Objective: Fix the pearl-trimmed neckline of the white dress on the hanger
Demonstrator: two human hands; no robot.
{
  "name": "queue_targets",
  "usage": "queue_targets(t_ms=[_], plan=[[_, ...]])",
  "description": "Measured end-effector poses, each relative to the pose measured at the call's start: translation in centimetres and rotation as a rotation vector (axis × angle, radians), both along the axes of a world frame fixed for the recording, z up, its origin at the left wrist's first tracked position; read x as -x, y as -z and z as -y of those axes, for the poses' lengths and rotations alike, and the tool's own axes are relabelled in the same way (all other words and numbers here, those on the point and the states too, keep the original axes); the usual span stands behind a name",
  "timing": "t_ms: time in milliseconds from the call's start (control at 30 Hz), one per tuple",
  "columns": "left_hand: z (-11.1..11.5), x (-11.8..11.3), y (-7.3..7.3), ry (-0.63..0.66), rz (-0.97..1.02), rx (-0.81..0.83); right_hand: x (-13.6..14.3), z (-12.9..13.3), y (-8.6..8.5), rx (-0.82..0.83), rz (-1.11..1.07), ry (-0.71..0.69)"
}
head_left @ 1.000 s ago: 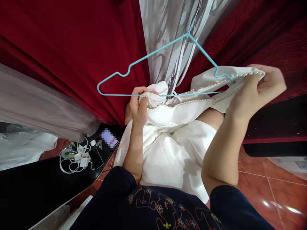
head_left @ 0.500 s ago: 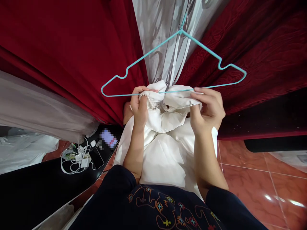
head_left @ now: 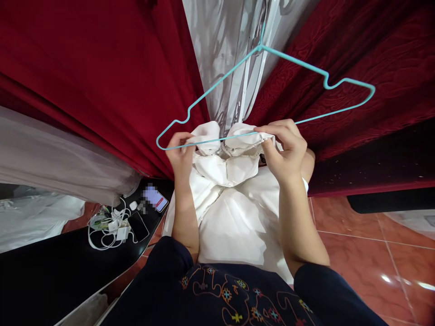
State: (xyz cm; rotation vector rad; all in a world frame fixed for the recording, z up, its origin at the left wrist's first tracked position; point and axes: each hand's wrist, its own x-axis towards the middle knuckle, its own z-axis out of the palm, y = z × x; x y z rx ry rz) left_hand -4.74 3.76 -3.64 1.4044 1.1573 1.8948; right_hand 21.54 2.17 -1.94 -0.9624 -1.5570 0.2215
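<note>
A white dress (head_left: 234, 222) with a pearl-beaded edge lies across my lap, its upper part raised toward the curtains. My left hand (head_left: 181, 149) pinches the dress's left side, fingers closed round the cloth and the hanger's lower bar. On the other side, my right hand (head_left: 285, 145) grips the beaded edge between thumb and fingers, with its fingertips at the bar. The light-blue hanger (head_left: 292, 59) is tilted, its right end higher, and its bar crosses in front of the white cloth.
Red curtains (head_left: 102, 68) hang on both sides of sheer grey fabric (head_left: 217, 54). At the left, a black bench (head_left: 50, 276) holds white cables (head_left: 108, 226), a dark phone (head_left: 138, 226) and a lit phone (head_left: 159, 201). Red floor tiles (head_left: 356, 258) show at right.
The hanger has shifted right, and its right end has risen. My left hand has moved left and slightly down, my right hand slightly left. The top of the dress is spread wider.
</note>
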Motion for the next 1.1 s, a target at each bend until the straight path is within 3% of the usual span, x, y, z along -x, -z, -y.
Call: queue_targets(t_ms=[100,200,500,567,700,800,933,1100], plan=[[-0.4,2.2,-0.1,-0.262,0.087,-0.023,-0.5,0.1,-0.5,0.005,0.016,0.011],[-0.3,3.8,-1.2,-0.363,0.055,-0.062,-0.4,0.0,-0.6,0.055,0.024,0.017],[0.4,6.4,-6.6,-0.418,0.004,-0.114,0.5,-0.2,-0.3,0.107,-0.01,0.025],[0.3,5.7,-7.7,-0.392,-0.038,-0.101,0.2,-0.2,-0.3,0.109,-0.01,0.027],[-0.3,2.5,-9.3,-0.206,-0.143,-0.067,0.3,-0.2,0.1,0.077,-0.017,0.051],[-0.4,0.2,-9.6,-0.1,-0.179,-0.033,0.8,-0.2,0.4,0.031,-0.024,0.046],[0.4,-1.7,-8.9,-0.011,-0.239,0.029,1.2,-0.3,0.7,0.022,-0.017,0.068],[2.2,-2.5,-6.8,-0.06,-0.072,0.05,0.9,-0.5,0.8,0.015,-0.007,0.073]])
